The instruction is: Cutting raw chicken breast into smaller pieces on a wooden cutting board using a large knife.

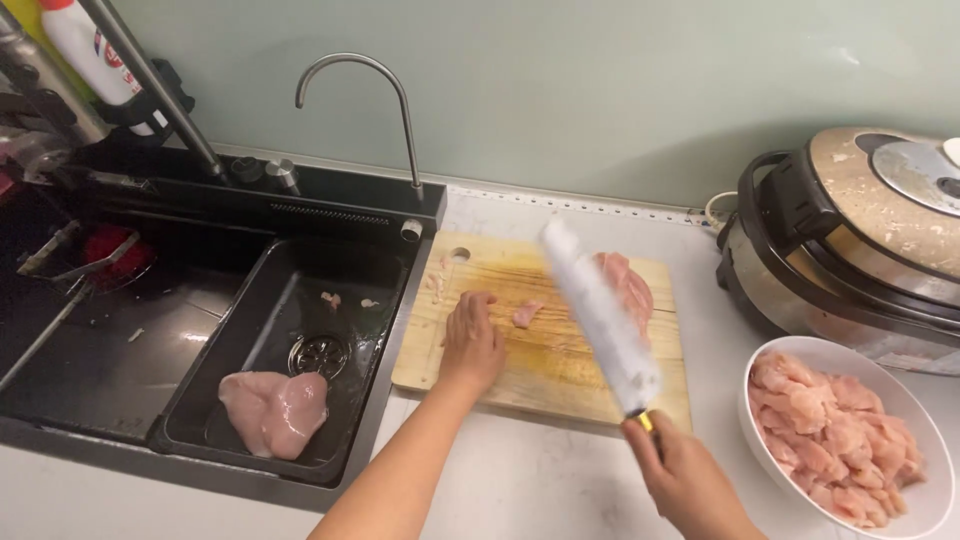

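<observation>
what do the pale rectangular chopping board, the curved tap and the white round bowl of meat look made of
The pale rectangular chopping board looks like unvarnished wood or bamboo: tan, matte, streaked with grain. The curved tap seems to be brushed metal, grey with a soft sheen. The white round bowl looks like glazed ceramic, smooth and glossy, though plastic can't be excluded.

Pale wooden cutting board (560,375), yellowish and stained. Pink raw chicken (628,285) on it, plus 1 small pink scrap (526,314). Silvery-white blurred knife (600,315) with a gold collar. White bowl (935,500) of pink chicken pieces (835,435). Black sink (395,330) holding 1 pale pink breast (275,410). Speckled white counter (540,470). Mint-green wall (600,90).
</observation>
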